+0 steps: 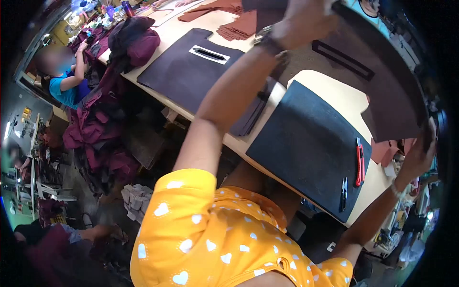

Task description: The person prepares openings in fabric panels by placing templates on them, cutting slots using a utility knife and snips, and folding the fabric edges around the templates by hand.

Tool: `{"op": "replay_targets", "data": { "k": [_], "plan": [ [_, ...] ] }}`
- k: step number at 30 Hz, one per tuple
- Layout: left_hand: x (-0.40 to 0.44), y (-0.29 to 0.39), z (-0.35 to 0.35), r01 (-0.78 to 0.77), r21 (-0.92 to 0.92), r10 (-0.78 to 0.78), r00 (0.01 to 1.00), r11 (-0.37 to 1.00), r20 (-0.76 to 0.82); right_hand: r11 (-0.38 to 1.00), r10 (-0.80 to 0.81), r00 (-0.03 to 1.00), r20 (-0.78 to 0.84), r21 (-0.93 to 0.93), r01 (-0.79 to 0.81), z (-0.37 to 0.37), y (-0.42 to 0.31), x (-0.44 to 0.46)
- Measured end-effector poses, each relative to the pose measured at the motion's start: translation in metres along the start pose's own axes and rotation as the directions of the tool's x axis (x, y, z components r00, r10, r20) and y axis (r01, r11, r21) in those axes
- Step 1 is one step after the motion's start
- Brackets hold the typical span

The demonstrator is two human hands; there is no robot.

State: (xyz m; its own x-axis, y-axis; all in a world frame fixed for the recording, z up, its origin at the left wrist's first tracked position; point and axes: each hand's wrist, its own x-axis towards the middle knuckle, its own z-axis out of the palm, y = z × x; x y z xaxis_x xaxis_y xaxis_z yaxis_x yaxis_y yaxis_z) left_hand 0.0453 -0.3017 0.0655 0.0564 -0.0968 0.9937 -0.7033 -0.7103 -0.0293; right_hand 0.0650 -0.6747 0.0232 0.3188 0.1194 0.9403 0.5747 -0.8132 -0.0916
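Note:
A large dark brown fabric panel (382,81), with a black-edged slot in it, is held up above the table's right side. My left hand (308,24) is at its upper edge, fingers closed on it, partly cut off by the top of the view. My right hand (420,155) grips the panel's lower right corner. Beneath lies a dark cutting mat (306,138). On the mat rest a red utility knife (359,162) and a pair of small black thread snips (344,193).
Left of the mat, a stack of dark panels (177,64) bears a white slip (196,49) with a black strip. Reddish-brown pieces (239,26) lie farther back. A co-worker in blue (69,86) handles maroon fabric (105,129) at the table's left end.

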Motion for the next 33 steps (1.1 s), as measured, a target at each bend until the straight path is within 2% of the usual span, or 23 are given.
{"op": "replay_targets", "data": {
  "k": [1, 2, 3, 4, 5, 6, 8, 10, 12, 15, 16, 18, 19, 21, 24, 26, 28, 30, 31, 33],
  "plan": [
    [-0.016, 0.000, -0.009, 0.096, -0.036, -0.093, 0.993, 0.995, 0.079, 0.998, 0.068, 0.998, 0.009, 0.006, -0.068, -0.009, 0.001, -0.024],
    [-0.037, -0.001, -0.017, 0.192, -0.066, -0.179, 0.970, 0.979, 0.162, 0.999, 0.025, 0.998, 0.063, -0.049, -0.022, -0.018, -0.032, -0.039],
    [-0.055, 0.001, -0.028, 0.238, -0.058, -0.221, 0.950, 0.969, 0.219, 0.989, -0.147, 0.985, 0.087, 0.041, 0.144, -0.019, -0.041, -0.056],
    [-0.073, 0.003, -0.038, 0.286, -0.052, -0.261, 0.925, 0.957, 0.276, 0.976, -0.121, 0.988, 0.101, 0.193, 0.100, -0.017, -0.052, -0.079],
    [-0.091, 0.002, -0.048, 0.321, -0.053, -0.282, 0.890, 0.946, 0.358, 0.965, -0.171, 0.958, 0.231, 0.234, 0.115, -0.023, -0.083, -0.086],
    [-0.110, 0.001, -0.057, 0.355, -0.054, -0.297, 0.847, 0.933, 0.441, 0.963, -0.131, 0.940, 0.316, 0.265, 0.046, -0.023, -0.097, -0.106],
    [-0.147, -0.002, -0.067, 0.470, -0.054, -0.373, 0.761, 0.881, 0.531, 0.946, -0.163, 0.900, 0.404, 0.324, 0.026, -0.020, -0.112, -0.140],
    [-0.175, 0.002, -0.075, 0.569, 0.060, -0.483, 0.632, 0.820, 0.606, 0.932, -0.189, 0.841, 0.507, 0.362, -0.009, -0.020, -0.122, -0.165],
    [-0.199, 0.006, -0.085, 0.570, 0.135, -0.507, 0.567, 0.810, 0.649, 0.924, -0.198, 0.798, 0.570, 0.379, -0.041, -0.023, -0.134, -0.189],
    [-0.213, 0.017, -0.105, 0.457, 0.369, -0.554, 0.387, 0.809, 0.737, 0.889, -0.189, 0.760, 0.622, 0.437, -0.136, -0.032, -0.156, -0.218],
    [-0.212, 0.023, -0.112, 0.304, 0.534, -0.605, 0.232, 0.789, 0.762, 0.878, -0.210, 0.737, 0.643, 0.456, -0.148, -0.033, -0.162, -0.225],
    [-0.188, 0.052, -0.115, -0.027, 0.720, -0.712, 0.128, 0.693, 0.690, 0.865, -0.238, 0.691, 0.682, 0.472, -0.168, -0.038, -0.173, -0.235],
    [-0.184, 0.062, -0.114, -0.024, 0.726, -0.710, 0.190, 0.687, 0.678, 0.856, -0.218, 0.657, 0.722, 0.464, -0.226, -0.041, -0.180, -0.235],
    [-0.180, 0.081, -0.110, -0.019, 0.737, -0.698, 0.307, 0.676, 0.647, 0.858, -0.206, 0.657, 0.726, 0.456, -0.235, -0.040, -0.184, -0.237],
    [-0.166, 0.128, -0.085, 0.101, 0.581, -0.578, 0.331, 0.807, 0.746, 0.849, -0.188, 0.648, 0.738, 0.454, -0.270, -0.040, -0.190, -0.236],
    [-0.172, 0.150, -0.068, 0.139, 0.424, -0.446, 0.259, 0.895, 0.857, 0.851, -0.209, 0.631, 0.747, 0.457, -0.259, -0.040, -0.192, -0.236],
    [-0.188, 0.168, -0.047, 0.302, 0.284, -0.367, 0.268, 0.910, 0.891, 0.831, -0.220, 0.648, 0.729, 0.488, -0.267, -0.044, -0.192, -0.235],
    [-0.199, 0.187, -0.024, 0.361, 0.215, -0.339, 0.328, 0.908, 0.882, 0.806, -0.234, 0.656, 0.718, 0.520, -0.282, -0.047, -0.192, -0.232],
    [-0.208, 0.195, -0.013, 0.397, 0.176, -0.329, 0.360, 0.901, 0.873, 0.796, -0.218, 0.704, 0.675, 0.540, -0.272, -0.049, -0.184, -0.231],
    [-0.222, 0.210, 0.008, 0.459, 0.129, -0.337, 0.407, 0.879, 0.849, 0.845, -0.064, 0.812, 0.581, 0.464, -0.266, -0.054, -0.162, -0.223]
  ]
}}
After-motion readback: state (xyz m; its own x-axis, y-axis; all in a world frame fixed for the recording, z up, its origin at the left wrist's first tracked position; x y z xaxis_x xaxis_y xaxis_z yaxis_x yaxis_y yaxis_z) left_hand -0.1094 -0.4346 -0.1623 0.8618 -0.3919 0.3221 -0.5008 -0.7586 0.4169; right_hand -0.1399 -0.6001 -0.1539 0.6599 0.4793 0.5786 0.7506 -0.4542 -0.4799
